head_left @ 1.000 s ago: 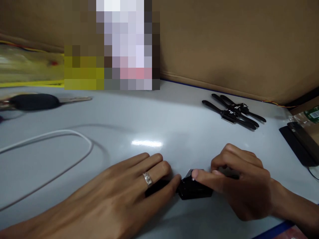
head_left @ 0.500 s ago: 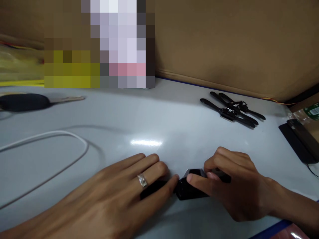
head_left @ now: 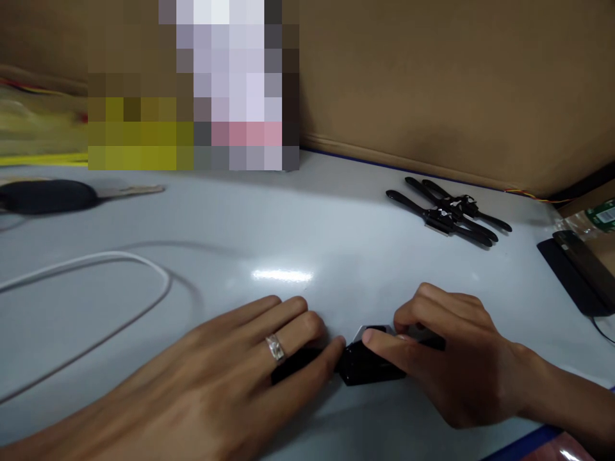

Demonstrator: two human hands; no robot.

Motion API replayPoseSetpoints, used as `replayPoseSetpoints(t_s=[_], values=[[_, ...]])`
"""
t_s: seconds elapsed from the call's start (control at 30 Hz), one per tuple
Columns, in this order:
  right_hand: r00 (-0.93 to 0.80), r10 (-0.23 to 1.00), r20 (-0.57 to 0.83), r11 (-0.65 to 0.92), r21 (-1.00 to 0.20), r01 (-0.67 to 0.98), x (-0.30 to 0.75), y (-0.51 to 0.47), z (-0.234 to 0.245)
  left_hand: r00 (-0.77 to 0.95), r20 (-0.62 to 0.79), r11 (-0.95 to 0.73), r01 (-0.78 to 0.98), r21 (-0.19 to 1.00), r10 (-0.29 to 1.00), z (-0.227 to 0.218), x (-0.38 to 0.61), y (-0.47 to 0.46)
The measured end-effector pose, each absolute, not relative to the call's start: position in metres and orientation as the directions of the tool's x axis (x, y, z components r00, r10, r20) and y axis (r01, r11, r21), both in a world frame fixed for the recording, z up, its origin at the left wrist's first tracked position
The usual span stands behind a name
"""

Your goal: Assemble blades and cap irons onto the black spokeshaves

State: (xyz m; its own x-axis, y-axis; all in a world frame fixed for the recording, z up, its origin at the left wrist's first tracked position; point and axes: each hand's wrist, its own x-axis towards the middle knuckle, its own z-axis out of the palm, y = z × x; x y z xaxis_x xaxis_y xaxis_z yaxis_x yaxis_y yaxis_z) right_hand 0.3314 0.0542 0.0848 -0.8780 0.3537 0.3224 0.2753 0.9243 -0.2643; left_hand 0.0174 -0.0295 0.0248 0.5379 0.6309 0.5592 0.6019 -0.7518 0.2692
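**Black two-handled tool (head_left: 372, 370) held at both ends**

On the near part of the worktop (head_left: 288, 224), the tool is clasped: its left handle by the left grip (head_left: 230, 371), its right by the right grip (head_left: 461, 358), whose thumb is laid beside a pale metal plate (head_left: 357, 334). Some fingertips are hidden.

With the dial centred on the tool, a clear plastic wrapper (head_left: 574, 225) bearing a green label (head_left: 604, 216) is seen at 2 o'clock; its contents cannot be made out. At 10 o'clock, translucent yellow-edged packaging (head_left: 38, 125) is too blurred for its contents to be told. Three similar black tools (head_left: 444, 216) are bunched at 1 o'clock.
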Motion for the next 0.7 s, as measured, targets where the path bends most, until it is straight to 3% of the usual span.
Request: replayPoseSetpoints(t_s=[0.3, 0.7], values=[[-0.887, 0.317, 0.336, 0.939, -0.245, 0.242, 0.327, 0.059, 0.089, 0.552, 0.549, -0.755, 0.605, 0.254, 0.627, 0.029, 0.021, -0.026], [-0.866, 0.37, 0.337, 0.905, -0.341, 0.254, 0.323, 0.052, 0.081, 0.532, 0.542, -0.733, 0.626, 0.266, 0.65, 0.024, 0.018, -0.032]])
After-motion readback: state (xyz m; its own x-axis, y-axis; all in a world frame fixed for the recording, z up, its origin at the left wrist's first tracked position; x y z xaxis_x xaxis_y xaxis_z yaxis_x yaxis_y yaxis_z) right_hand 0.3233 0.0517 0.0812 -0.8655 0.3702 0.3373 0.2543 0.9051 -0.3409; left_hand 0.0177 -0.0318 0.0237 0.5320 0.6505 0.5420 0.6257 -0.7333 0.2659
